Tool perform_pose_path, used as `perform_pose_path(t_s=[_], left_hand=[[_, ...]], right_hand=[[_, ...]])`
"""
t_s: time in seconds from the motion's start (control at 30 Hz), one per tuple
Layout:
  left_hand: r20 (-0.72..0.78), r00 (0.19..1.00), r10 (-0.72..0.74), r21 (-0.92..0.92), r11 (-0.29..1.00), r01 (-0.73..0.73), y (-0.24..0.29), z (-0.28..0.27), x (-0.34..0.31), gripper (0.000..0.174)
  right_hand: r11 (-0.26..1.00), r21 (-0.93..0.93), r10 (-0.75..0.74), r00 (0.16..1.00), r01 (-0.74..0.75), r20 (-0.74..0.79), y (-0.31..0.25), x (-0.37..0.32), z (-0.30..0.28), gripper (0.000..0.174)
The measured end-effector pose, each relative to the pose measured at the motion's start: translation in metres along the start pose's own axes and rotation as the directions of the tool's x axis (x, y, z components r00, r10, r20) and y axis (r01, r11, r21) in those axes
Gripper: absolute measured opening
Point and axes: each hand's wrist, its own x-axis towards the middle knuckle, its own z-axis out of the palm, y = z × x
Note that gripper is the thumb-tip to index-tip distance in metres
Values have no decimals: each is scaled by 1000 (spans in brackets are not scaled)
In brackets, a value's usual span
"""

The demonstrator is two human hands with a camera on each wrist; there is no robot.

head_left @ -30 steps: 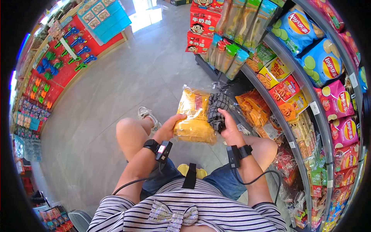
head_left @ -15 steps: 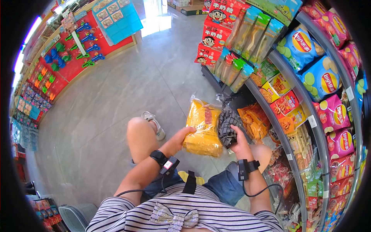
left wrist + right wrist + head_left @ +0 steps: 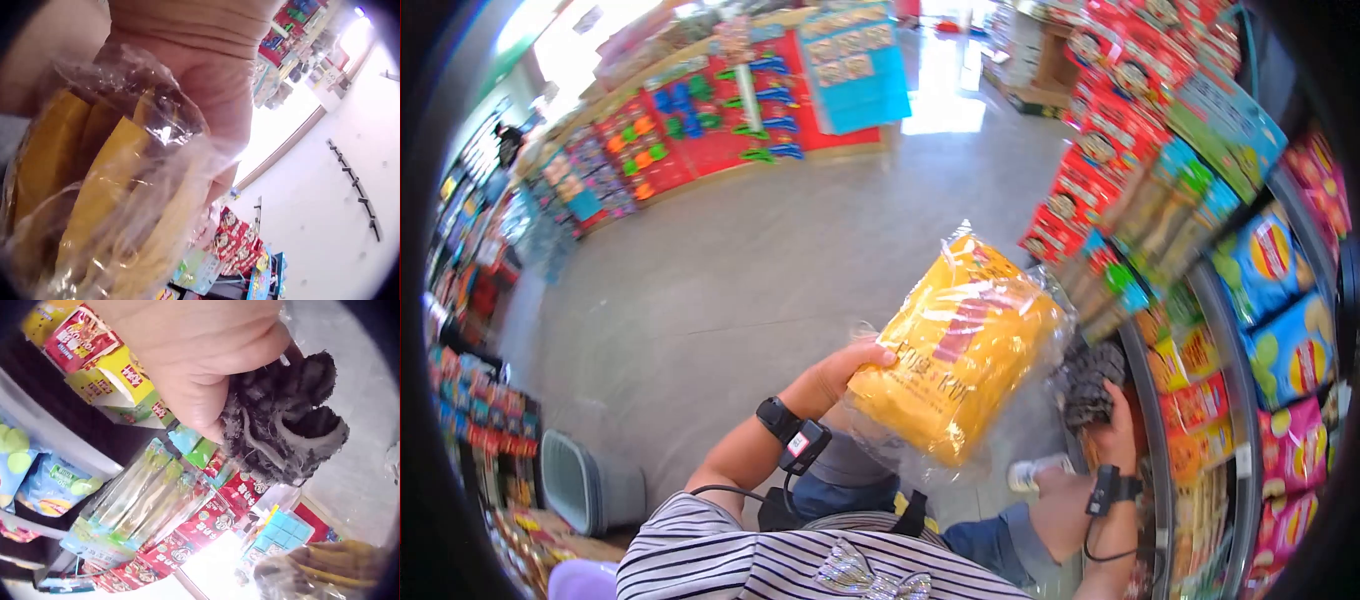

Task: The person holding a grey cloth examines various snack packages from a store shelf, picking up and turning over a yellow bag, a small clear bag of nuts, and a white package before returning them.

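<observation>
In the head view my left hand (image 3: 848,372) grips the lower left edge of a yellow package (image 3: 960,350) in clear plastic, thumb on its front. The left wrist view shows the crinkled package (image 3: 106,187) close up under the left hand (image 3: 212,94). To the right, beside the shelf, my right hand (image 3: 1114,430) holds a bunched dark checked cloth (image 3: 1094,385). The cloth (image 3: 284,419) has frayed edges and folded loops in the right wrist view, pinched by the right hand (image 3: 206,362). Package and cloth are apart.
Shelves of snack bags (image 3: 1272,250) curve along the right. Red candy packs (image 3: 1100,150) and long clear packets hang at the upper right. A toy display (image 3: 700,110) stands across the grey floor (image 3: 730,270). Grey-green baskets (image 3: 605,480) sit at the lower left.
The head view has swung toward the floor and toy display. The yellow package is raised closer and tilted; the right hand has moved away from it to the right with the cloth.
</observation>
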Motion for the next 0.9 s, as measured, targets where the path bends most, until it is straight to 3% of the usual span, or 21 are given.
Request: perform_pose_path(t_s=[0.07, 0.13, 0.2, 0.27, 0.3, 0.5, 0.7, 0.9], left_hand=[[-21, 1000, 4, -27, 1000, -4, 4, -22, -14, 50], [-36, 999, -19, -130, 991, 14, -6, -52, -20, 51], [-29, 998, -48, -303, 952, 37, -30, -84, -14, 53], [17, 1000, 4, -343, 939, 2, -38, -95, -9, 54], [38, 999, 25, -364, 931, -9, -40, -98, -8, 55], [90, 990, 111, -496, 867, -52, -38, -84, -6, 56], [113, 990, 85, -485, 874, -19, -36, -73, -9, 57], [40, 996, 80, -427, 903, -55, -41, -80, -5, 57]], right_hand=[[981, -145, -134, 990, 128, -34, 15, 21, -16, 30], [985, 130, 112, 994, -113, 12, -3, 14, 14, 29], [951, -191, -232, 970, 242, 75, 9, 0, 23, 29], [994, -62, -87, 994, 91, 68, -1, 4, 30, 31], [985, 127, 109, 991, -119, 81, -6, 13, 29, 32], [979, 162, 110, 988, -126, 106, 2, 12, 38, 32], [966, 205, 152, 987, -159, 51, 6, 10, 29, 37], [972, 198, 123, 992, -129, 39, 8, 10, 22, 35]])
